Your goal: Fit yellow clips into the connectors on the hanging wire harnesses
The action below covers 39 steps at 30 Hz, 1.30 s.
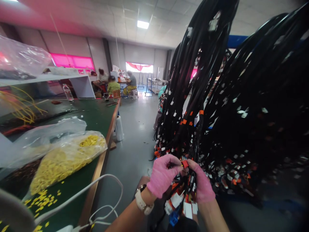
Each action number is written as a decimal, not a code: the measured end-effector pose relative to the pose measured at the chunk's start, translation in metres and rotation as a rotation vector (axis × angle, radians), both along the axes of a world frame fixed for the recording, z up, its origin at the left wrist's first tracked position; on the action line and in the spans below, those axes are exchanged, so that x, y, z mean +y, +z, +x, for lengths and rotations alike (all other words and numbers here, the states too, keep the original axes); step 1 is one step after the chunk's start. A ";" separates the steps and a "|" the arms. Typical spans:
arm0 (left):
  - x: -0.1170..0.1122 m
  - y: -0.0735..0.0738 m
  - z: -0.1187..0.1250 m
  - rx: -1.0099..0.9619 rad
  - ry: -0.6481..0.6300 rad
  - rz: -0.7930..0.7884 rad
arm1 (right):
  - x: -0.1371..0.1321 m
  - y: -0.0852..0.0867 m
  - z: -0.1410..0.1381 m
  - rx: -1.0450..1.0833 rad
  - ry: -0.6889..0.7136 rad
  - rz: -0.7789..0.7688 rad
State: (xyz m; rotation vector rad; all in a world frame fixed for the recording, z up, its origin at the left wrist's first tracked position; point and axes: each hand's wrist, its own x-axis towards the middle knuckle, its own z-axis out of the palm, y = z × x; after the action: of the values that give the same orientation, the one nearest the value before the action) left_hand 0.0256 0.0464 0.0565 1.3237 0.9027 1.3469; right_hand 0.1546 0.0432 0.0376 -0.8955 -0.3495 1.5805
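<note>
Both my hands wear pink gloves and meet at a small red connector [184,163] among hanging black cables. My left hand [165,174], with a white watch at the wrist, pinches close to the connector's left side; what its fingertips grip is too small to make out. My right hand [201,182] holds the connector between thumb and fingers. Below the hands dangle white connectors [177,200] and a blue connector [173,219] on the cable ends. A thick bundle of black wire harnesses [190,87], with white tags and orange tape, hangs just beyond.
More harnesses [260,106] hang on the right. On the left, a green-topped table [101,111] carries a clear bag of yellow pieces [65,158], with several spilled. A white cable [96,180] loops over its edge. People [113,85] sit at the far tables.
</note>
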 end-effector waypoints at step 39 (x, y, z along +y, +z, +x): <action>0.020 0.012 -0.003 0.355 -0.342 0.193 | -0.007 0.011 0.025 -0.593 -0.064 0.430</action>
State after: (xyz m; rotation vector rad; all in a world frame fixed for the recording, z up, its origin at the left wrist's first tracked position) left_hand 0.0228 0.0661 0.0680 1.8147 0.7448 0.9661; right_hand 0.1792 0.0363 0.0487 -1.0038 -1.0263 1.0904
